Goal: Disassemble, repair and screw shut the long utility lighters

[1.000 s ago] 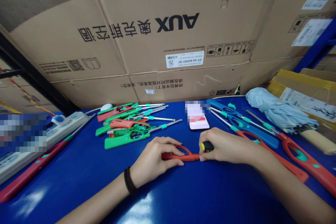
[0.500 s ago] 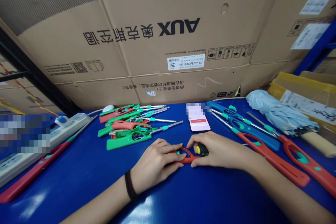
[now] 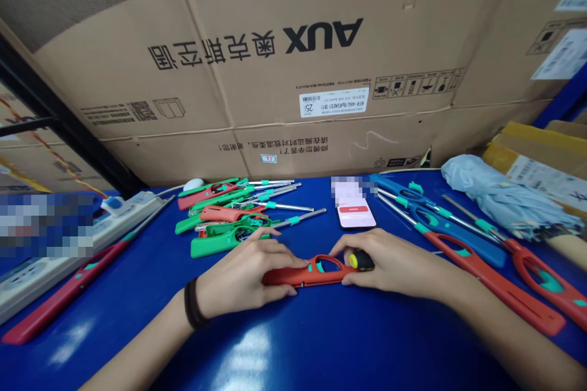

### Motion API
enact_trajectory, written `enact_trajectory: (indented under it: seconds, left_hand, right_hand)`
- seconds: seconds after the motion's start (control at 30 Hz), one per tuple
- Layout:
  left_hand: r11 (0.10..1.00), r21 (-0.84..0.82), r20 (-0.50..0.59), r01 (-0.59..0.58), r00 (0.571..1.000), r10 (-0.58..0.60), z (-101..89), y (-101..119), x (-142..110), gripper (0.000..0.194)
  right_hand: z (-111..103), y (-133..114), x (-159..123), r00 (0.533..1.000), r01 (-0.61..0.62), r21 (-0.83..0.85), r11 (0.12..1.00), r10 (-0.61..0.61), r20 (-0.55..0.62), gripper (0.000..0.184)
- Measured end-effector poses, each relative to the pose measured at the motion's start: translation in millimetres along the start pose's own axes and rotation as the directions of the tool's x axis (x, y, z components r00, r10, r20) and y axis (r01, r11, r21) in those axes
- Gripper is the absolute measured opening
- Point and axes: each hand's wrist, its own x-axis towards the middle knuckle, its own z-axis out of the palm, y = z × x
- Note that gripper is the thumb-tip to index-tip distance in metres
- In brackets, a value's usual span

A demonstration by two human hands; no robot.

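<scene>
A red long-nosed lighter body (image 3: 316,273) with a trigger loop and teal inserts lies at the middle of the blue table, no metal tube visible on it. My left hand (image 3: 252,272) grips its left end, thumb in front and fingers behind. At its right end, my right hand (image 3: 380,263) pinches the body near the loop and also keeps a black screwdriver handle with a yellow end (image 3: 361,261) tucked in the palm. The screwdriver's shaft is hidden by the hand. Behind my left hand is a heap of green and red lighters (image 3: 224,214) with metal tubes.
A phone (image 3: 355,211) lies behind my hands. Blue lighters (image 3: 454,231) and red lighters (image 3: 495,281) lie at the right, beside a folded pale blue umbrella (image 3: 504,195). At the left are a power strip (image 3: 101,238) and a dark red lighter (image 3: 64,299). A large cardboard box (image 3: 257,91) walls the back.
My left hand has slid left along the red lighter body to its far end, uncovering the trigger loop. My right hand stays at the right end. The view has shifted slightly.
</scene>
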Motion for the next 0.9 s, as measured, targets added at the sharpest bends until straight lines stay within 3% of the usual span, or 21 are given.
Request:
enact_trajectory:
  seconds: [0.37,0.57,0.9]
  left_hand:
    - [0.999,0.022,0.018,0.034,0.999,-0.035,-0.2,-2,-1,0.044]
    - [0.999,-0.025,0.025,-0.024,0.999,0.025,-1.3,-4,-2,0.033]
    - [1.0,-0.013,-0.006,-0.017,1.0,0.017,-2.8,-3,-4,0.037]
  right_hand:
    - [-2,-4,-1,0.999,0.032,-0.015,0.999,-0.032,-0.03,0.024]
    - [-2,-5,-2,0.999,0.049,-0.016,0.999,-0.049,-0.011,0.021]
    - [-4,-11,-7,0.999,0.044,-0.041,0.998,-0.045,-0.011,0.017]
